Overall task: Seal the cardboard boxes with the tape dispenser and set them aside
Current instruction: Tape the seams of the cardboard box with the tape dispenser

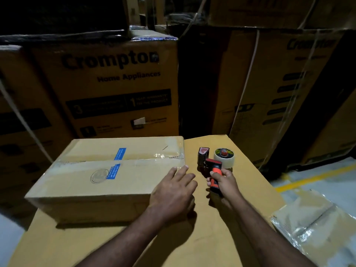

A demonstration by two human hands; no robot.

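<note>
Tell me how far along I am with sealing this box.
Looks done: clear tape runs along the top seam of the cardboard box. In hand: your left hand lies flat on the box's right end, and your right hand grips the tape dispenser by its orange handle, beside the box, not on it. Left: the box sits on the table, not yet set aside.

One sealed cardboard box [100, 176] with two blue labels [119, 153] on one bench [134, 247]. One tape dispenser [210, 164] with one tape roll [224, 158]. Two hands: left hand [173, 193], right hand [223, 182]. Two cartons legibly marked Crompton: left carton [107, 83], right carton [289, 83]. One plastic-wrapped bundle [317, 228]
</note>
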